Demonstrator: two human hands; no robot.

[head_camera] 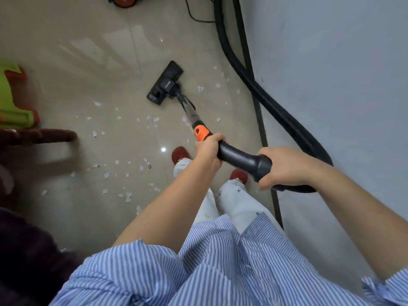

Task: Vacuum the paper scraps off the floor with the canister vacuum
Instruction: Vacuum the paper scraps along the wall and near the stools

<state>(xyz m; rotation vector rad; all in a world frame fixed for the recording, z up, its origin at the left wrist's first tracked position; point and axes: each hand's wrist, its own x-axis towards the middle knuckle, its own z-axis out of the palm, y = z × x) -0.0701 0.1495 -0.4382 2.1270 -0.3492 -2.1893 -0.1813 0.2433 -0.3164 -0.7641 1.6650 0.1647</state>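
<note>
Gripping the curved black handle (240,159) with both hands: the left hand (208,149) wraps the front end just behind the orange collar (201,132), and the right hand (284,166) closes round the rear cuff where the ribbed black hose (271,107) joins. From the collar the shiny wand (188,108) slants off toward 11 o'clock to the flat black floor head (165,83), which sits on the glossy beige tiled floor (99,62). Small white paper scraps (128,196) lie scattered at 9 o'clock of the red shoes (180,154), with more at 3 o'clock of the head. The hose loops round at 3 o'clock along the white wall (331,62) and runs up to 12, where the canister's red wheel (124,1) peeks in.
</note>
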